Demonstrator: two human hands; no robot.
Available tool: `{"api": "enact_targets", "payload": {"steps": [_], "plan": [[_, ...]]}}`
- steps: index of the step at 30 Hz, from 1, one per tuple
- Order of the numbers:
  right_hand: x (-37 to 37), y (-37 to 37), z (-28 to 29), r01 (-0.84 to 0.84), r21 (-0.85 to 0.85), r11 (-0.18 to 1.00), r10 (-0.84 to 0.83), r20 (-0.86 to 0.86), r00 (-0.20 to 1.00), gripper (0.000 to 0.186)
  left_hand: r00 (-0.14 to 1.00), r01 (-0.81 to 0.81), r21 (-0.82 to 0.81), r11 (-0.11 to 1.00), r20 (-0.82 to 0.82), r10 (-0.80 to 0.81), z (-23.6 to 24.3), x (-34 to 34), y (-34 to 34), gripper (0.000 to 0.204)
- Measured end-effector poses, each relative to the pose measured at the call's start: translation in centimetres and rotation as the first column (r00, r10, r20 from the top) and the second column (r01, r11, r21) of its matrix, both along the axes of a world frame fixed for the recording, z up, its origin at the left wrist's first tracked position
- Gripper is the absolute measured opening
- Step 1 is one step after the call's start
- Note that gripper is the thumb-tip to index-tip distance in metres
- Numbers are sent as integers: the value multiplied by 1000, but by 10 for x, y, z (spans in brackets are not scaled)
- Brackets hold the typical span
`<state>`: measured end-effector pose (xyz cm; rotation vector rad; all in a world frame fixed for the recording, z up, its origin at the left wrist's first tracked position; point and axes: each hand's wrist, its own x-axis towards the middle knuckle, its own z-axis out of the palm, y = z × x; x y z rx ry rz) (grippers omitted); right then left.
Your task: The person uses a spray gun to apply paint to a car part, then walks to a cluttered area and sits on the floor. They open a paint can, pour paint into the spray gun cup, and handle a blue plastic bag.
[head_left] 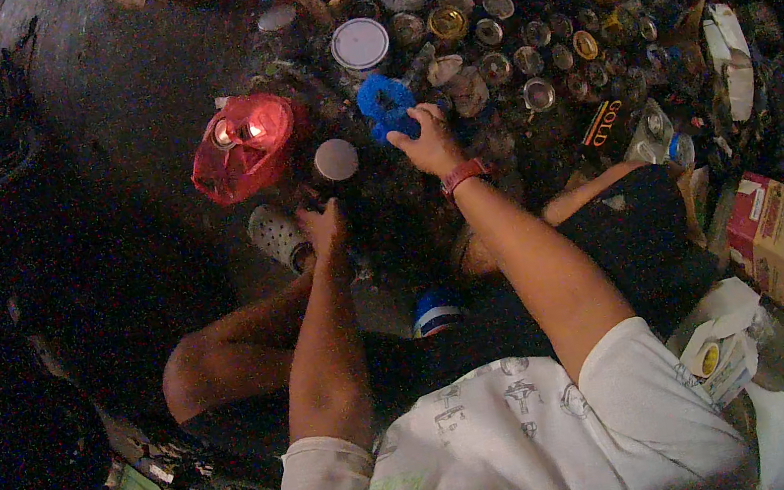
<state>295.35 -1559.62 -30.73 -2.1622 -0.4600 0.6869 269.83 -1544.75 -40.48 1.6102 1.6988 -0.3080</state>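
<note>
Hands busy at the centre of the frame: the right hand [427, 140], a red band on its wrist, rests on a blue crumpled piece of plastic [387, 108], fingers curled over its lower edge, though whether they truly pinch it I cannot tell. The left hand [322, 227] sits lower, just under a dark can with a round pale lid [336, 160]; its fingers look bunched together, but the dim light hides whether they grip anything. Left of the can lies a red plastic bag [245, 145], and a pale perforated shoe [278, 236] is just beside the left hand. Across the upper right spreads a crowded heap of tin cans [524, 46], open tops up, with a white-lidded tin [360, 45] close above the blue piece. Risk as I read it: the blue piece touches the heap's edge, so a sharp tug could tip neighbouring cans and start them rolling. Cut rims near bare fingers look like a hazard too, and in this poor light a careless reach could meet an edge.
</note>
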Motion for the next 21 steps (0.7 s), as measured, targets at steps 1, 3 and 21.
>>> {"api": "enact_targets", "payload": {"steps": [1,3,21], "plan": [[5,-2,-3,-15,44,999,15,13,1000,64,998,-20,152,988,-56,29,20,20,-11,88],[3,-6,0,-14,40,999,11,69,998,64,996,82,466,881,-77,-52,56,45,-21,78],[-96,45,119,-145,490,860,-26,326,945,32,788,216,10,976,588,-181,127,107,78,36]]}}
